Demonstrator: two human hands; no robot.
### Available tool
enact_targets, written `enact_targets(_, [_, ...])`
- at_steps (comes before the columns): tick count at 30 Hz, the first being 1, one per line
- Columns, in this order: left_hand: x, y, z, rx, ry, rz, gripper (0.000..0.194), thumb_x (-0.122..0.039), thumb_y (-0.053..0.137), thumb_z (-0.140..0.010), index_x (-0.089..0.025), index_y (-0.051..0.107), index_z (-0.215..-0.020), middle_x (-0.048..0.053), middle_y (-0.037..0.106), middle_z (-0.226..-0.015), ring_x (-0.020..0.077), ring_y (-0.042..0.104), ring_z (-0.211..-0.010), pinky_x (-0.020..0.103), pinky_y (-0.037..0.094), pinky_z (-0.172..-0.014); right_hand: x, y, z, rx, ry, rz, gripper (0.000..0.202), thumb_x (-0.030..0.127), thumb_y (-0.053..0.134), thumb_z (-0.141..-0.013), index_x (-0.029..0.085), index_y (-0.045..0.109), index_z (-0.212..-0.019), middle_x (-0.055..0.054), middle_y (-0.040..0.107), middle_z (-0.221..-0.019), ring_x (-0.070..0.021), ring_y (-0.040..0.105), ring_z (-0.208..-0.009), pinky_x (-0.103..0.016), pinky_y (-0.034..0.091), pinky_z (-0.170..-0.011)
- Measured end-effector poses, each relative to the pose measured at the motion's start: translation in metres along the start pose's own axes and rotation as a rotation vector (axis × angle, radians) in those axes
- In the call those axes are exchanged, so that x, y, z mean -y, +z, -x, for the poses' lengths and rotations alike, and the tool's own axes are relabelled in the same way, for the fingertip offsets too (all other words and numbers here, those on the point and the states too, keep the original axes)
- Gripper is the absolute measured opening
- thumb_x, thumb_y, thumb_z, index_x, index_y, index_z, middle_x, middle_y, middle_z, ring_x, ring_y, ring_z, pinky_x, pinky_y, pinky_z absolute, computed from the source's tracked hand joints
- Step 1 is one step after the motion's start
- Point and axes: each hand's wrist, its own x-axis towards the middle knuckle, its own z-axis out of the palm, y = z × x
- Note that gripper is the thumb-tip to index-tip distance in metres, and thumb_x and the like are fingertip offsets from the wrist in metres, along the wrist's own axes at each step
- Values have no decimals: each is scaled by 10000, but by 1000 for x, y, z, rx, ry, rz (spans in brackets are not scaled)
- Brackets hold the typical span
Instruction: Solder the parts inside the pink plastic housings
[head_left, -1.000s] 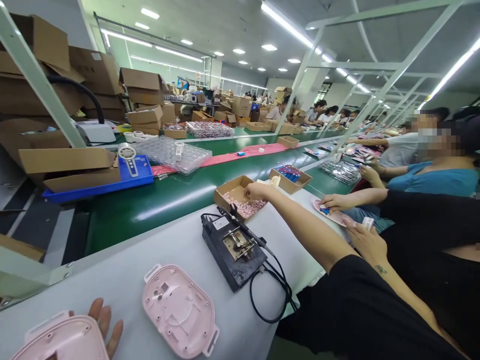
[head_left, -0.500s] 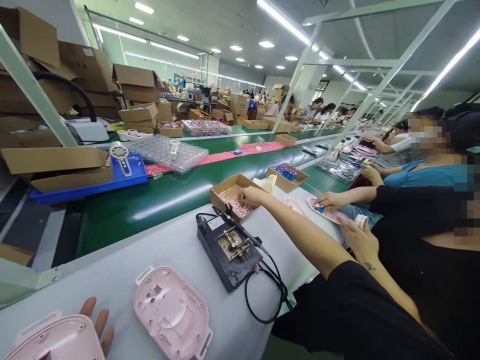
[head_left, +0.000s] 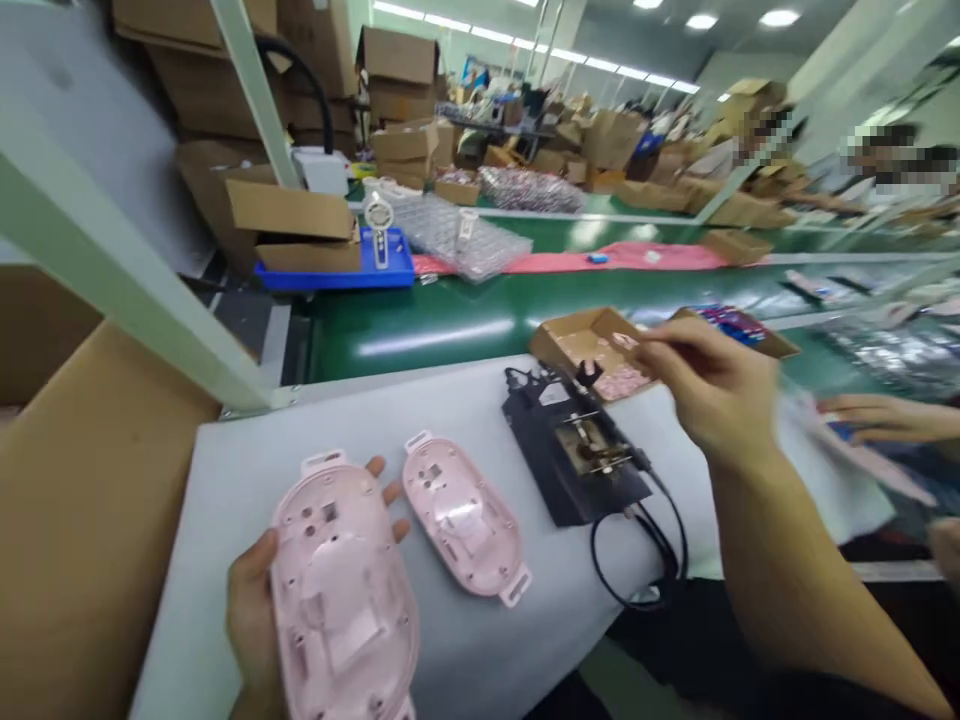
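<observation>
- Leftmost, a large cardboard box (head_left: 82,520) stood against the left edge of the white work mat (head_left: 247,470), leaving no room on that side.
- Just right of it, the left hand (head_left: 255,620) was clamped around a pink plastic shell (head_left: 337,590), thumb on its left rim, fingertips showing past its upper right rim; the shell lay face up at the mat's near edge, its lower end running out of view.
- A second pink shell (head_left: 461,520) lay flat on the mat just beside the first, angled, a thin strip of mat between them.
- Bare mat lay open behind both shells up to the far edge, where the green conveyor belt (head_left: 450,325) ran.
- Next, a black fixture block (head_left: 574,455) sat near the second shell, apart from it, its black cable (head_left: 645,560) looping over the mat's near edge.
- Behind the block, a small open carton of pink parts (head_left: 592,350) straddled the mat's far edge.
- Rightmost, the right hand (head_left: 712,390) hung above the mat, right of the carton, fingers pinched together; blur hid whether anything was between them.
- A co-worker's hand (head_left: 870,415) rested farther right, well apart.
</observation>
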Motion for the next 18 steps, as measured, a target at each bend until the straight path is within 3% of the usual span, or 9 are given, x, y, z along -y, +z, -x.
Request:
enact_targets(1, [3, 2, 2, 11, -15, -15, 948, -424, 524, -853, -222, 17, -1627, 212, 438, -1547, 454, 519, -1323, 603, 565, -920, 25, 3, 22, -161, -48, -144, 128, 268, 608, -933, 341, 683, -1007, -38, 680, -940, -254, 667, -867, -454, 564, -806])
enact_targets(2, [6, 4, 3, 22, -22, -24, 929, -448, 526, -859, -221, 56, -1628, 214, 440, -1547, 457, 548, -1294, 592, 574, -904, 49, 10, 43, -150, -128, -238, 219, 196, 606, -911, 370, 695, -1010, -20, 672, -894, -243, 666, -815, -442, 572, -754])
enact_targets(4, [10, 5, 6, 24, -27, -28, 887, -478, 538, -866, -241, 143, -1623, 188, 440, -1558, 443, 581, -1264, 563, 573, -922, 91, 32, 77, 140, -359, -366, 390, 102, 611, -863, 350, 661, -1160, -19, 690, -901, -214, 670, -778, -382, 592, -653])
enact_targets(7, [14, 7, 7, -37, -19, -35, 824, -465, 548, -876, -239, 241, -1606, 158, 460, -1554, 428, 572, -1281, 533, 562, -953, 123, 76, 102, 289, -329, -486, 368, 57, 605, -868, 279, 639, -1160, -40, 686, -914, -185, 667, -792, -345, 599, -665])
enact_targets(10, [22, 14, 1, -95, 13, -19, 856, -519, 562, -845, -158, 312, -1580, 193, 576, -1442, 441, 611, -1218, 543, 572, -908, 127, 100, 113, 436, -302, -572, 309, 67, 569, -892, 263, 631, -1122, -51, 691, -924, -189, 667, -844, -360, 606, -729])
enact_targets(13, [31, 23, -12, -133, 28, -1, 944, -581, 595, -762, -101, 376, -1545, 209, 657, -1326, 441, 661, -1124, 540, 577, -875, 120, 91, 119, 553, -429, -535, 360, 59, 615, -841, 250, 628, -1147, -73, 704, -965, -214, 659, -845, -394, 598, -726])
enact_targets(15, [32, 26, -16, -156, 11, -8, 932, -574, 592, -759, -100, 395, -1537, 202, 663, -1320, 429, 678, -1095, 497, 596, -824, 109, 76, 116, 521, -469, -474, 432, 27, 634, -805, 243, 631, -1179, -72, 709, -965, -221, 659, -832, -399, 583, -709])
enact_targets(18, [24, 21, -4, -185, 6, 6, 898, -537, 591, -793, -167, 342, -1572, 175, 656, -1347, 418, 685, -1101, 451, 618, -727, 80, 58, 91, 307, -426, -338, 445, 15, 626, -810, 251, 647, -1187, -54, 714, -945, -207, 662, -834, -370, 559, -722])
